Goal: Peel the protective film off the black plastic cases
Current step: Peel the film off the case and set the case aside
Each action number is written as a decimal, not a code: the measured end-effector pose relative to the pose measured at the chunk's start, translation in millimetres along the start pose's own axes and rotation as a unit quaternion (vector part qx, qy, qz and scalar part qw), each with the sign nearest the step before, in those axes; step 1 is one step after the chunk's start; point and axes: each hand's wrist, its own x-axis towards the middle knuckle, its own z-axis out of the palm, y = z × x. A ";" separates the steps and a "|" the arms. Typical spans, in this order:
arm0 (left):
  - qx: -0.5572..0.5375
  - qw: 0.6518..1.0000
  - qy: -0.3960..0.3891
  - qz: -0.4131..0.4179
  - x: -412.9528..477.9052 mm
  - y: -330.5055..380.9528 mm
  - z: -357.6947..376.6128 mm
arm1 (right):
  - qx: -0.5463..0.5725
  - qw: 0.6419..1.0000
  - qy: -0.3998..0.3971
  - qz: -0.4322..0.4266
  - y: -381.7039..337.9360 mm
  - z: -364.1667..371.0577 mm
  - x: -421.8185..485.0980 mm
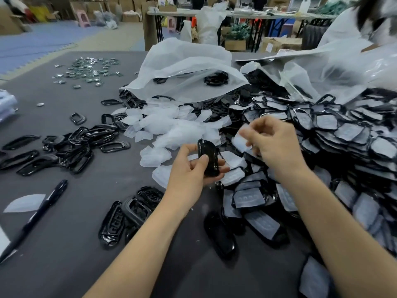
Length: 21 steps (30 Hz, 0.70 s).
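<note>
the left hand grips a black case upright above the grey table. the right hand pinches a peeled film (slightly blurred) just beside it, near the heap of filmed cases.

The right hand and its film piece are blurred; the left hand hides part of the black case.

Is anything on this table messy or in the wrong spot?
One piece of peeled film lies alone at the left, beside a black pen, apart from the film pile in the middle. It looks like a stray. The rest is heaped but sorted: bare cases on the left, filmed cases on the right.
</note>
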 end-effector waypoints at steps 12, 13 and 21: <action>0.061 0.997 -0.048 -0.016 -6.2 2.5 4.1 | 0.370 0.924 0.011 0.095 1.8 -18.6 -36.9; 0.063 0.997 -0.048 -0.015 -6.3 2.5 4.0 | 0.355 0.929 0.006 0.101 3.9 -17.6 -37.0; 0.064 0.996 -0.060 -0.005 -7.1 1.8 3.4 | 0.246 0.962 -0.058 0.104 10.4 -12.1 -41.7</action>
